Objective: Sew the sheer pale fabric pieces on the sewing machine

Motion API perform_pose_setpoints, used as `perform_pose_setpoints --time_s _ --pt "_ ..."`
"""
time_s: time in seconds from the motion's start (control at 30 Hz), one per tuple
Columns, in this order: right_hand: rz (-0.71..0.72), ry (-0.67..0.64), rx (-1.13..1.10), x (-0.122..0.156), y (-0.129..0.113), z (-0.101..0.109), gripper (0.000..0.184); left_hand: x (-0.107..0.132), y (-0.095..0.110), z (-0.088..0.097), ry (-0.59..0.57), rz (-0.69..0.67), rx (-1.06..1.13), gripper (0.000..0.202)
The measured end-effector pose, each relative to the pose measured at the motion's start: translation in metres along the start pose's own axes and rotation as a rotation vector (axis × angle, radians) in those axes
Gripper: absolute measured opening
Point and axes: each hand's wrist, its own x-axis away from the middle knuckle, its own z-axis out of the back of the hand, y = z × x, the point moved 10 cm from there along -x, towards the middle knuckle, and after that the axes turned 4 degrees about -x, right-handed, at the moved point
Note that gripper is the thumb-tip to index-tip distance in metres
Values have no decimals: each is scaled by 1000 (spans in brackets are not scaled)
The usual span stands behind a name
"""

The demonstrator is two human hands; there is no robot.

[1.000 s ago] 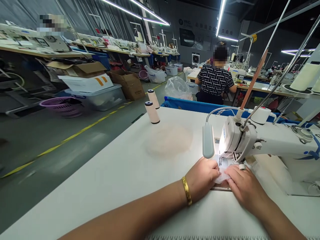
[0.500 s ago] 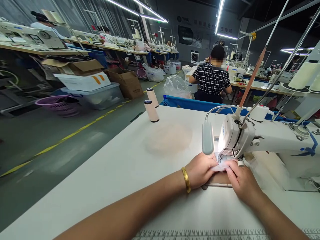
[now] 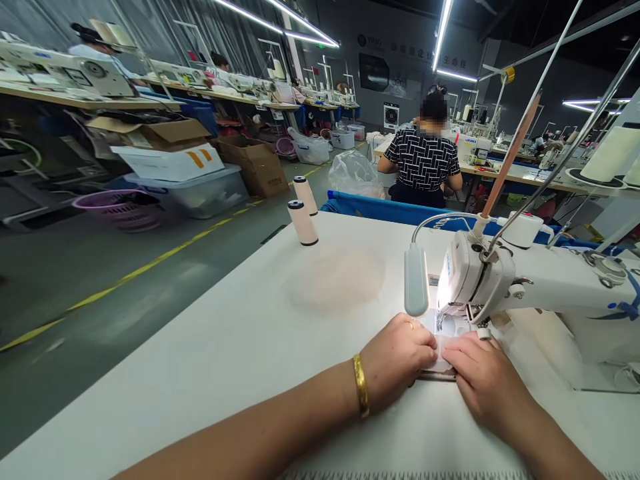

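Note:
A white sewing machine (image 3: 470, 270) stands on the right of the table, its needle area brightly lit. Just in front of the presser foot (image 3: 440, 321) lies a small piece of sheer white fabric (image 3: 442, 363), partly hidden under my fingers. My left hand (image 3: 397, 357), with a gold bangle at the wrist, has its fingers curled and closed on the fabric's left side. From the right, my right hand (image 3: 487, 373) pinches the fabric with fingers pressed together. The two hands are close but a narrow gap shows between them.
Two pale pink thread cones (image 3: 303, 223) stand at the table's far left edge. A grey lamp (image 3: 416, 280) hangs beside the needle. Sheer pale fabric (image 3: 545, 347) lies right of the machine. A ruler strip (image 3: 450, 475) runs along the near edge. Another person (image 3: 425, 160) sits ahead.
Both hands have moved slightly toward me, away from the needle. The fabric, bunched earlier, now lies flatter between them. My left hand has turned so its knuckles and ring show.

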Motion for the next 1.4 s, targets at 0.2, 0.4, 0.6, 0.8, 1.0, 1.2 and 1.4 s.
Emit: perform_pose_setpoints --time_s 0.2,0.4,0.6,0.8,1.0,1.2,1.4 --pt "-35 -6 33 -1 7 -5 40 -2 -3 -3 -18 -27 -60 15" --pt "-6 30 62 1 5 -2 42 -2 -1 -4 -58 -51 -79 17" --pt "-63 3 103 2 16 -10 45 -6 -6 -4 -75 -30 -121 22" --pt "-86 -5 114 -1 24 -13 46 -12 -16 -7 -105 11 -182 25" --pt "-124 -5 164 -2 31 -14 47 -16 -24 -9 -82 53 -189 25" --pt "-125 -23 211 -1 37 -16 50 -16 -27 -10 -105 88 -177 25" --pt "-109 -1 255 -2 37 -11 51 -17 -33 -4 -146 176 -105 13"
